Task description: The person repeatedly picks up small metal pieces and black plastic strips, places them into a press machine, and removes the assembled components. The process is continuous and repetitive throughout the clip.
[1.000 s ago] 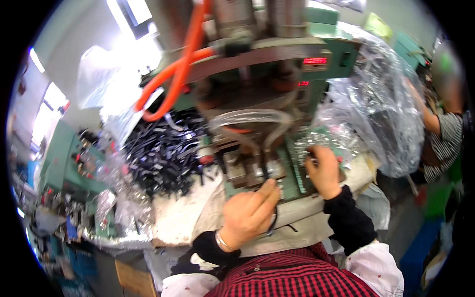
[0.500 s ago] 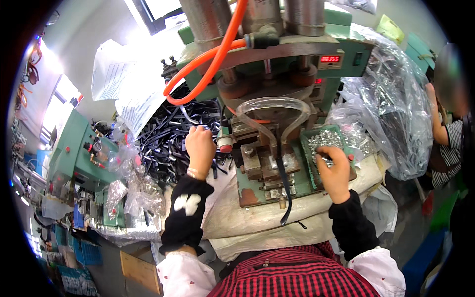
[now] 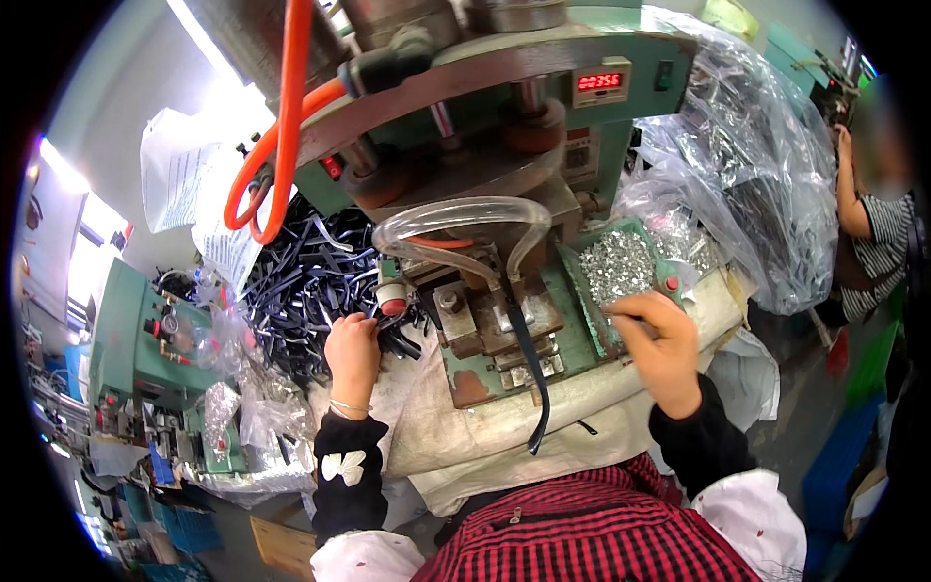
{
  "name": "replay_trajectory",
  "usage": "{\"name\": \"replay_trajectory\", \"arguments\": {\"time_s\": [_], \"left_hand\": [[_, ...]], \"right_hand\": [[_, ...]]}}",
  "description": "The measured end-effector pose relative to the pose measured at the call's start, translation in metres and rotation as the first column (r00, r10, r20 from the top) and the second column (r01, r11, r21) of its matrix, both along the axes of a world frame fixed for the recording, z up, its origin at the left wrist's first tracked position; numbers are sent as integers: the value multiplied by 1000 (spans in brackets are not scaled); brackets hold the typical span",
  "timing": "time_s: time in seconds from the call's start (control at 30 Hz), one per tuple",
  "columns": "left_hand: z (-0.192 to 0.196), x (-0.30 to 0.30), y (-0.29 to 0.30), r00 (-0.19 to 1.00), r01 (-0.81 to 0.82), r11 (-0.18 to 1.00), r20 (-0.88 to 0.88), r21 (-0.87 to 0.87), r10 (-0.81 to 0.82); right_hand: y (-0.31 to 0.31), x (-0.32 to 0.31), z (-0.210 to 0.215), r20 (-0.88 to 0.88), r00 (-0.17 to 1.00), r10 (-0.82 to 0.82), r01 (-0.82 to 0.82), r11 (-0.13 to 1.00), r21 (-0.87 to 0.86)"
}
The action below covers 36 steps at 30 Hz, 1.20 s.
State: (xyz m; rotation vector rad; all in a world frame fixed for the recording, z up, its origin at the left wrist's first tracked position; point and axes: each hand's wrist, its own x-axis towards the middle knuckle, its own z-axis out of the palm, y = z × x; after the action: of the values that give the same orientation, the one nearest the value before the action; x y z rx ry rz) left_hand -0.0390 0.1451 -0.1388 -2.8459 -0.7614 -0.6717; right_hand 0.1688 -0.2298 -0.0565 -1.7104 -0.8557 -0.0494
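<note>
Both hands out at the press, one on the black strips, one at the metal bits.

The left hand [image 3: 353, 351] rests, fingers curled, on the heap of black strips [image 3: 301, 291]; whether they hold one cannot be told. The right hand [image 3: 662, 351] pinches narrow at the near edge of the tray of small silver parts [image 3: 621, 264]. One black strip [image 3: 529, 364] lies across the die [image 3: 490, 325] between them, overhanging the cloth-covered desk [image 3: 456, 436]. Judged: loading; next needs a part placed. Clear hose [image 3: 456, 218] and plastic bag [image 3: 747, 184] crowd beyond.

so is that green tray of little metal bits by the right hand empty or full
Full: shiny small metal pieces heap across the green tray, just beyond the right hand.
</note>
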Motion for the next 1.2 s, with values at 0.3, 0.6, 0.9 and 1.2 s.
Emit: {"name": "replay_trajectory", "arguments": {"time_s": [0.3,0.6,0.9,1.2], "left_hand": [[28,-20,-95,752,461,367,575,-808,323],[112,-5,-159,642,246,952,767,-184,-18],[101,59,-200,482,806,588,495,73,-723],[92,62,-188,450,797,587,505,147,-737]], "right_hand": [[89,-22,-11,-415,884,214,-28,911,412],[70,-50,26,-491,787,373,-143,885,443],[-3,52,-73,479,835,-272,470,804,-363],[14,63,-74,394,861,-321,432,870,-236]]}}
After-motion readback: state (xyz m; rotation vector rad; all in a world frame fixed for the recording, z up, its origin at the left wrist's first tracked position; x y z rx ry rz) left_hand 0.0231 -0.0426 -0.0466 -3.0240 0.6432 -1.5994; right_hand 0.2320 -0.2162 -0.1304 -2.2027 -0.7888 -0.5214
